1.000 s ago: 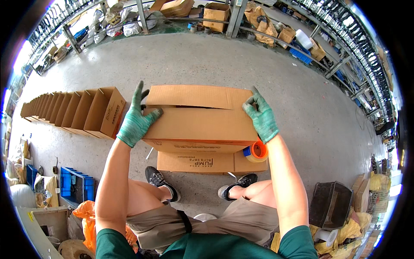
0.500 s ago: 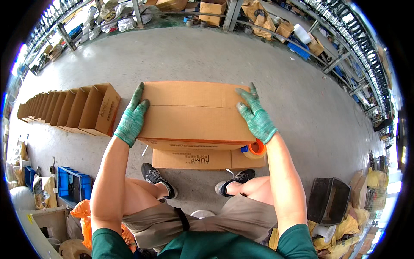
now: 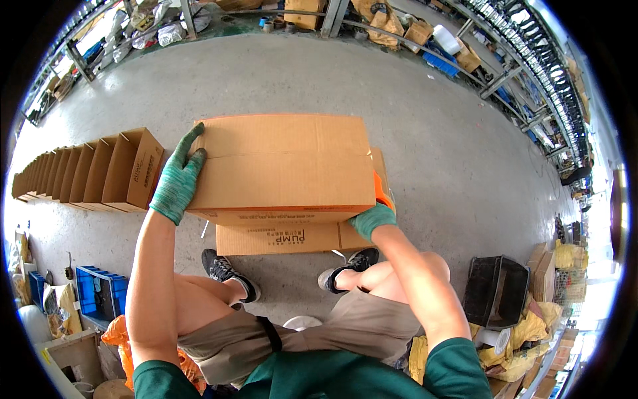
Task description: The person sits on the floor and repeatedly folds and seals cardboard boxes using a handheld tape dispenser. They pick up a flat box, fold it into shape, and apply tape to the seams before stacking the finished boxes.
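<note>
A closed brown cardboard box [image 3: 282, 163] stands before me, its top flaps meeting along a seam. It sits over another cardboard piece [image 3: 279, 239] with dark print, whose edge shows beneath it. My left hand [image 3: 178, 179], in a green knit glove, holds the box's left edge, thumb and fingers against its top corner. My right hand [image 3: 374, 221], gloved alike, is at the near right corner, closed on an orange tape dispenser [image 3: 381, 189]. The box hides most of the dispenser and the right fingertips.
A row of open cardboard boxes [image 3: 133, 169] stands on the floor at left. A blue crate [image 3: 100, 292] lies at lower left, a black bin [image 3: 495, 292] at lower right. Metal racking [image 3: 335, 18] with bags and cartons runs along the far side. My shoes [image 3: 229, 274] flank the cardboard.
My right hand has left the box's right top edge and come down to the tape dispenser, which now stands turned beside the box. My left hand stays on the box. The view has shifted slightly.
</note>
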Tool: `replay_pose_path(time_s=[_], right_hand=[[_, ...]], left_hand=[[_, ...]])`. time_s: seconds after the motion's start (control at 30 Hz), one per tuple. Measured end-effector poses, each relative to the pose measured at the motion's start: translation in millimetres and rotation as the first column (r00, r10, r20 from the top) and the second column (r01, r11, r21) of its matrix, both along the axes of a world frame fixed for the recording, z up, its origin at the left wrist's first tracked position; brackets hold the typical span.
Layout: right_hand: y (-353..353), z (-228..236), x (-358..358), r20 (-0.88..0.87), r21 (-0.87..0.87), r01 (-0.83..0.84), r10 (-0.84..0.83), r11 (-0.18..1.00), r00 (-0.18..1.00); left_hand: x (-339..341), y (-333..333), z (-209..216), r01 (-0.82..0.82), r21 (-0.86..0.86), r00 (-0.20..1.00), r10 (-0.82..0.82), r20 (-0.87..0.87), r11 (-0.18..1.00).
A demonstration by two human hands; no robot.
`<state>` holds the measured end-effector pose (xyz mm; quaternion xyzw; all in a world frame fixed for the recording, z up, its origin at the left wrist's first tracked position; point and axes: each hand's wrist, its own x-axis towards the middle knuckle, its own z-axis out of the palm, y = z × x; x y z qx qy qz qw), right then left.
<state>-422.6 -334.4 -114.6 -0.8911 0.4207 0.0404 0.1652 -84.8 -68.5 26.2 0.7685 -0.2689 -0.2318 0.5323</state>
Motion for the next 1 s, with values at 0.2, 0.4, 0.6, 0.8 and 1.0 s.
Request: replay_pose_path(time_s=[0.2, 0.4, 0.6, 0.8, 1.0], right_hand=[[-53, 41, -7, 0.584, 0.286, -0.165, -0.035, 0.944, 0.811], [-41, 237, 53, 0.877, 0.406, -0.475, -0.187, 0.780, 0.443], [-15, 258, 118, 0.666, 0.441, -0.592, 0.196, 0.675, 0.720], [-30, 242, 117, 0.587, 0.509, -0.613, 0.277, 0.604, 0.760], [-47, 231, 106, 0.585, 0.436, -0.625, 0.324, 0.647, 0.744]], left_hand=[[3, 10, -2, 0.022, 0.040, 1.000, -0.021, -0.023, 0.999], [-1, 9, 2, 0.010, 0.048, 0.999, -0.012, 0.048, 0.999], [0, 8, -1, 0.050, 0.027, 0.990, -0.053, 0.133, 0.998], [-9, 10, 6, 0.043, 0.071, 0.960, -0.061, 0.272, 0.997], [-41, -6, 49, -0.066, -0.115, 0.759, 0.125, 0.639, 0.991]])
